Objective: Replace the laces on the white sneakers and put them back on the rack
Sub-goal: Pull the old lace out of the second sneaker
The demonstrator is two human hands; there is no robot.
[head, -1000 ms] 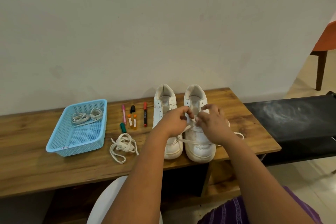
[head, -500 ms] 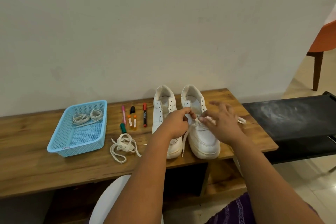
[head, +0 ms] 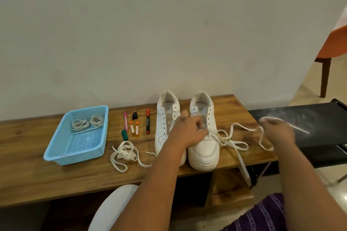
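basket (head: 56, 148), pale blue plastic, sits at the far left of the wooden bench (head: 28, 172), with two coiled laces (head: 87, 124) lying inside it. right of it lie a pink pen (head: 125, 121), a black cap (head: 134, 115), two small orange-capped tubes (head: 134, 129), a green cap (head: 124, 135) and a red-capped marker (head: 147, 121). nearer, a loose lace (head: 124, 153) lies heaped on the wood.

next come the white sneakers, side by side, heels to the wall and toes toward the person. the left sneaker (head: 163, 127) shows bare eyelets. the left hand (head: 189, 132) rests across the right sneaker (head: 204, 148), its fingers curled at the tongue; i cannot tell if they pinch anything. a lace (head: 232, 137) runs from the sneaker's lower eyelets out to the right, and one end droops over the near edge of the bench.

the right hand (head: 277, 131) is blurred, well right of the sneaker, fingers closed around this lace. the lace's long axis runs left to right, from eyelets to that hand, so the right hand is the one placed to draw it clear, i judge, while the left steadies the sneaker. the dark rack (head: 309, 118) stands at far right.
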